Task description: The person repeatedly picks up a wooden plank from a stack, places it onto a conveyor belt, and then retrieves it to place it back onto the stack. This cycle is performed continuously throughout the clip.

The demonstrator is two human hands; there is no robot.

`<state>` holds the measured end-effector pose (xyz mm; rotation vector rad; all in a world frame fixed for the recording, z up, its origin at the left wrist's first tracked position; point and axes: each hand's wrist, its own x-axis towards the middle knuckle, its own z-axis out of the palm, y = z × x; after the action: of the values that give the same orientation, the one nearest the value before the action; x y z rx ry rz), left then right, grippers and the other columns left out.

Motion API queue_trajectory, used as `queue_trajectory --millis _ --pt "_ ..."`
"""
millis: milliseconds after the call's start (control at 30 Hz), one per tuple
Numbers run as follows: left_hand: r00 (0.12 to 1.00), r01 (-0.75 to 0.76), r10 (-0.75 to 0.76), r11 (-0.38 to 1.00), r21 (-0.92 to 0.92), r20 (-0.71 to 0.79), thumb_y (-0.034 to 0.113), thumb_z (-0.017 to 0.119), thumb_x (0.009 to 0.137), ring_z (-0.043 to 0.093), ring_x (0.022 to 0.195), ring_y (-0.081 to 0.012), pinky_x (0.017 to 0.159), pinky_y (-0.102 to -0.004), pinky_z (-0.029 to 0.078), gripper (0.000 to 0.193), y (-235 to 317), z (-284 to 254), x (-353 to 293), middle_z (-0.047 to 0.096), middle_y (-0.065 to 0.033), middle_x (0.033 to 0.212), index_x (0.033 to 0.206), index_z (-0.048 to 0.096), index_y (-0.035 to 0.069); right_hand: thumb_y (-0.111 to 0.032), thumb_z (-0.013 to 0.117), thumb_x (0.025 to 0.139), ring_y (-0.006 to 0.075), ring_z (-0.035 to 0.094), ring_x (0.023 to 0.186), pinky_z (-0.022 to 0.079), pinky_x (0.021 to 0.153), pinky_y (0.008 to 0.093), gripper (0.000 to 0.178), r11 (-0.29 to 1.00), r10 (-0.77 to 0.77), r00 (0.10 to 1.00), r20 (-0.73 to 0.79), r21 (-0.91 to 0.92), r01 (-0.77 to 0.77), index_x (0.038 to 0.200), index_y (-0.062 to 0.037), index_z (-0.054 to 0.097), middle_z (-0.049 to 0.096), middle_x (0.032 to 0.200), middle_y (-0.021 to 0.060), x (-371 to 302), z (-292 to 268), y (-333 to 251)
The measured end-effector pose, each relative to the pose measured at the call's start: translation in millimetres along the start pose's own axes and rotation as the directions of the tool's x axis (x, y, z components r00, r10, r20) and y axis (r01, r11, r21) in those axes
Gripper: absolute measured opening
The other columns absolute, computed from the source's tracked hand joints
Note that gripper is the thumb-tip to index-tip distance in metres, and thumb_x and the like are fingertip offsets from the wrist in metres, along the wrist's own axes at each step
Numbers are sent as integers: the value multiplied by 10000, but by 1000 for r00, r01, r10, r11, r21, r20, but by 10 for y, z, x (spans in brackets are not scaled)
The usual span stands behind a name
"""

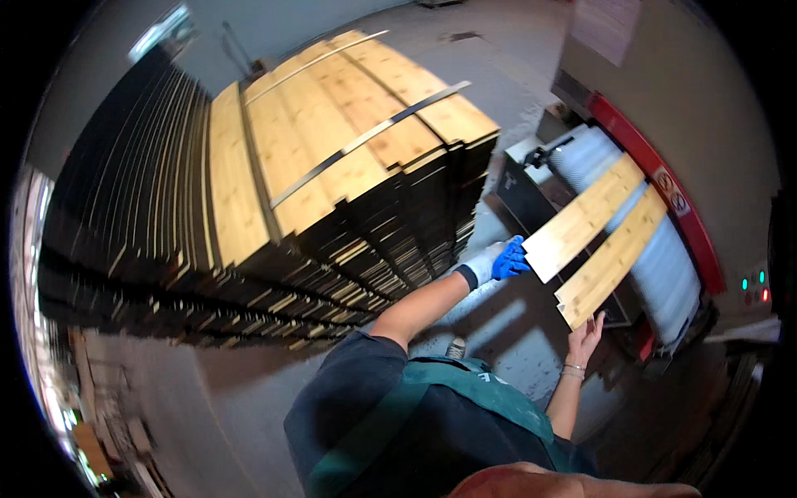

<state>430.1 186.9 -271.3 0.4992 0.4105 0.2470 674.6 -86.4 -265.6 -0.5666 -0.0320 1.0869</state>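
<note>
Pale, long, knotty wooden boards (585, 217), two of them, lie side by side with a narrow gap between them. They slope away from the person across the whitish, ribbed, rounded bed (664, 286) of a large beige-grey machine (706, 116). Their far ends reach the glossy red bar (697, 241) along the machine's front; whether either tip passes beneath it cannot be told. Their near ends jut out toward the person, past the bed.

Both hands are well apart from each other, one at each board. The left hand (508, 259), in a white and blue work glove, has its fingers bent at the near corner of the left-hand board; whether it grips or merely touches is unclear. The bare right hand (584, 339) is at the near end of the right-hand board (613, 264), fingers extended, and a firm hold cannot be made out.

Judging by how things lie, placing this pair side by side is done, while most of their length is outside the machine. Plenty of similar boards are left in the tall, dark-sided timber stack (315, 124) to the left, crossed by thin flat strips (349, 151).
</note>
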Motion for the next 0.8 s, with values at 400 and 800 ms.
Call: queue_trajectory --millis 400,800 --pt "738 -588 673 604 538 50 330 475 1028 615 1090 -221 996 -353 471 465 238 894 -3210 613 -142 1243 1281 547 -54 -283 581 960 288 677 945 582 755 378 331 564 638 710 -297 -448 -694 1118 7 593 660 1144 203 -768 574 1516" --pt "-215 104 975 -31 994 53 95 624 904 646 1034 -272 913 -379 522 592 409 1200 -5265 320 -229 1510 1442 385 26 -363 540 997 198 688 802 578 629 301 433 545 778 394 489 -838 -37 1167 34 578 683 1018 153 -707 5092 3324"
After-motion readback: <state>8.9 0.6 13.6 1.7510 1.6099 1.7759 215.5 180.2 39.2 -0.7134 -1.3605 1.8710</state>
